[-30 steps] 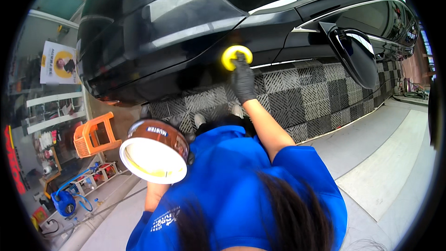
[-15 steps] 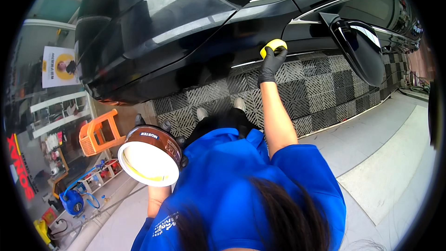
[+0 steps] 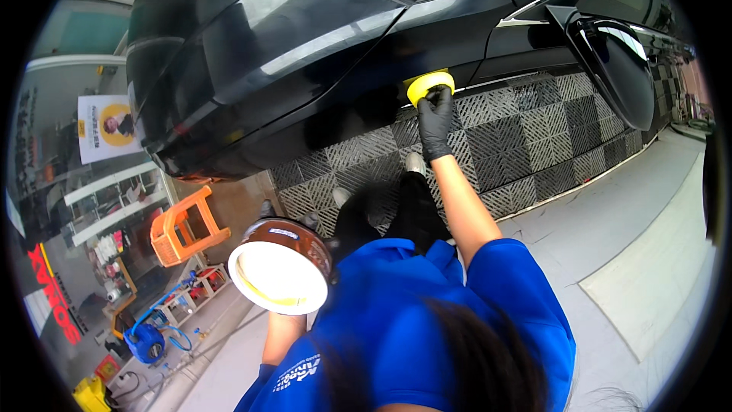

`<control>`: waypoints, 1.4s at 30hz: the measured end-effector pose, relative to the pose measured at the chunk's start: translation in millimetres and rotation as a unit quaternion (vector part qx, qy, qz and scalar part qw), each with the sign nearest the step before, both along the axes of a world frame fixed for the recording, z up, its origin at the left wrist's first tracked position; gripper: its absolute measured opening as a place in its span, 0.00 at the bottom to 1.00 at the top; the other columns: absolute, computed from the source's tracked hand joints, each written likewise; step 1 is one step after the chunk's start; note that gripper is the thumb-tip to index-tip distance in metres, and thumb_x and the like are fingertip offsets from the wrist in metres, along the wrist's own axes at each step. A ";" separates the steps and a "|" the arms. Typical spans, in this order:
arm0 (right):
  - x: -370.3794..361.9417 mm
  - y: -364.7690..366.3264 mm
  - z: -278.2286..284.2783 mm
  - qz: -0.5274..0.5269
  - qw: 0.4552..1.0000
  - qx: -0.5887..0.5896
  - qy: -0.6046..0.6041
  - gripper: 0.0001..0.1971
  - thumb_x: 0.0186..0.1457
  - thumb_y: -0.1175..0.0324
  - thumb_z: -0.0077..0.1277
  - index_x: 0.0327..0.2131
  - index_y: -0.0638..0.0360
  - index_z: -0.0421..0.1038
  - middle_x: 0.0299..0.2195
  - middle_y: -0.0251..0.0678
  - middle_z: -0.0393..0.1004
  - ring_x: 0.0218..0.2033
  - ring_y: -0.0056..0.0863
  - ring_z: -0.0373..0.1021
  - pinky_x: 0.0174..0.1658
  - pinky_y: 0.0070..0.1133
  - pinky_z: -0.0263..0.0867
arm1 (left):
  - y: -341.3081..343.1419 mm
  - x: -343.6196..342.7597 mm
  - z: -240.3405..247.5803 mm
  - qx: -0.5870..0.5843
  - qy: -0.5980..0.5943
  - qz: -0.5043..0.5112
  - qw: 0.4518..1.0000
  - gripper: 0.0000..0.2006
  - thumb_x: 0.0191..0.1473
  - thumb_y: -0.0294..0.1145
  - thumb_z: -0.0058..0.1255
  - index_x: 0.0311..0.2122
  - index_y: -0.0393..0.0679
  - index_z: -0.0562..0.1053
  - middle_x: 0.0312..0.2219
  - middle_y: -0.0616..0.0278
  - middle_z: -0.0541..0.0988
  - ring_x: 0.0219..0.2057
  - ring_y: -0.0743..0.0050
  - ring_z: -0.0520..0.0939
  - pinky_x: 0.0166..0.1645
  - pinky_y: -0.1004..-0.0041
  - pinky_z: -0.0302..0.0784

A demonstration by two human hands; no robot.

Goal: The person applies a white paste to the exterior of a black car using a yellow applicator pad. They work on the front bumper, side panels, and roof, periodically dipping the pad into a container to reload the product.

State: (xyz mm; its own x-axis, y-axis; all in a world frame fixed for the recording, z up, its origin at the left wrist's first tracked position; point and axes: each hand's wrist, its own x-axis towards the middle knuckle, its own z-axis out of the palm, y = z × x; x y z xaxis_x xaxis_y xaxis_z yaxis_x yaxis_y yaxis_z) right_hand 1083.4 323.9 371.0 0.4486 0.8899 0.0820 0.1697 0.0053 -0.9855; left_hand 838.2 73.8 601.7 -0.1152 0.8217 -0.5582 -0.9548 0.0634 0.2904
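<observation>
My right hand point(image 3: 436, 122), in a black glove, is closed round a round yellow applicator pad point(image 3: 431, 87). The pad rests against or very near the side panel of a black car point(image 3: 374, 80), below the windscreen corner; exact contact cannot be told. On the left, my left hand point(image 3: 267, 209), also gloved in dark material, grips a brown tub point(image 3: 292, 232) from beneath and around its wall. The tub is tilted so its white inside shows, with some yellow along the lower part. Most of the left palm is hidden behind the tub.
A black wing mirror point(image 3: 614, 69) juts out at the right. Grey and black grid tiles point(image 3: 496, 145) lie along the car. An orange plastic stool point(image 3: 191, 229) stands at the left, near a blue hose reel point(image 3: 145, 343) and glass with a poster point(image 3: 108, 128).
My right hand and the yellow pad have moved left along the car's side panel. The view has shifted; the tub stays in my left hand.
</observation>
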 end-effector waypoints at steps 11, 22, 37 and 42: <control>-52.6 -35.5 -7.0 0.050 0.971 0.100 -0.211 0.14 0.43 0.78 0.49 0.38 0.60 0.67 0.32 0.39 0.67 0.36 0.36 0.64 0.42 0.26 0.62 | 14.8 -76.6 -152.3 0.027 -0.041 -0.289 0.956 0.25 0.59 0.50 0.34 0.53 0.42 0.67 0.49 0.49 0.73 0.52 0.49 0.72 0.57 0.54 0.68; 12.6 30.5 -38.1 -0.103 0.910 0.360 -0.179 0.08 0.48 0.76 0.48 0.35 0.62 0.71 0.30 0.37 0.70 0.33 0.28 0.68 0.40 0.23 0.65 | 92.0 -0.1 -427.5 0.335 0.211 -0.470 0.789 0.19 0.57 0.32 0.44 0.52 0.35 0.67 0.47 0.48 0.75 0.48 0.60 0.77 0.53 0.63 0.73; -26.2 31.6 -25.2 -0.132 0.780 0.469 -0.392 0.04 0.50 0.74 0.45 0.31 0.57 0.70 0.20 0.43 0.71 0.21 0.37 0.72 0.27 0.25 0.66 | 114.2 65.2 -596.4 0.298 -0.045 -0.453 0.839 0.17 0.60 0.30 0.41 0.53 0.36 0.67 0.48 0.53 0.74 0.48 0.64 0.77 0.52 0.67 0.75; -8.1 28.5 -44.8 -0.030 0.768 0.489 -0.412 0.06 0.47 0.71 0.47 0.27 0.52 0.75 0.18 0.42 0.72 0.20 0.40 0.72 0.27 0.31 0.70 | 115.2 58.3 -619.9 0.363 0.011 -0.438 0.822 0.18 0.62 0.33 0.35 0.54 0.37 0.65 0.50 0.52 0.72 0.50 0.62 0.75 0.54 0.65 0.74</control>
State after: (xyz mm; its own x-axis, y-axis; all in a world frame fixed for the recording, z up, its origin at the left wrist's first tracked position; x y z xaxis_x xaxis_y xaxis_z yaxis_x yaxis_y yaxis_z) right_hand 1075.3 352.3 326.2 -0.0769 0.2023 0.9763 0.7632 0.6420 -0.0729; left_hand 896.5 189.0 -18.2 0.6954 0.7100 0.1109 -0.6284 0.5260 0.5731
